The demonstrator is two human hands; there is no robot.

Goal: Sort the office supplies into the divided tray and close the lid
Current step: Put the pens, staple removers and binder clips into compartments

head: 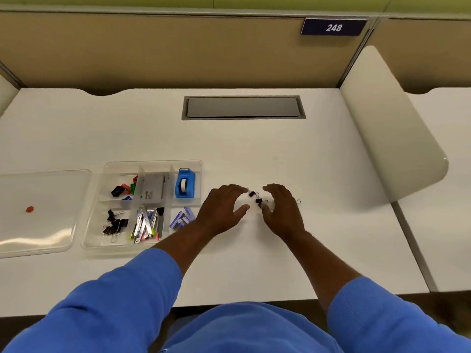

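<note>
A clear divided tray [109, 166] sits on the white desk at the left. Its compartments hold coloured clips, a grey box [152, 186], a blue tape dispenser [185, 183], black binder clips [114, 223], staplers [147, 224] and purple staple boxes [182, 217]. The clear lid [43, 212] lies flat to the tray's left, with a small red dot on it. A few loose black binder clips [256, 198] lie on the desk right of the tray. My left hand [221, 207] and my right hand [281, 206] cup around them from either side, fingers apart, holding nothing.
A grey cable hatch [242, 107] is set into the desk at the back. A beige partition with a "248" sign [334, 27] rises behind. A white rounded divider panel [392, 128] stands at the right edge of the desk.
</note>
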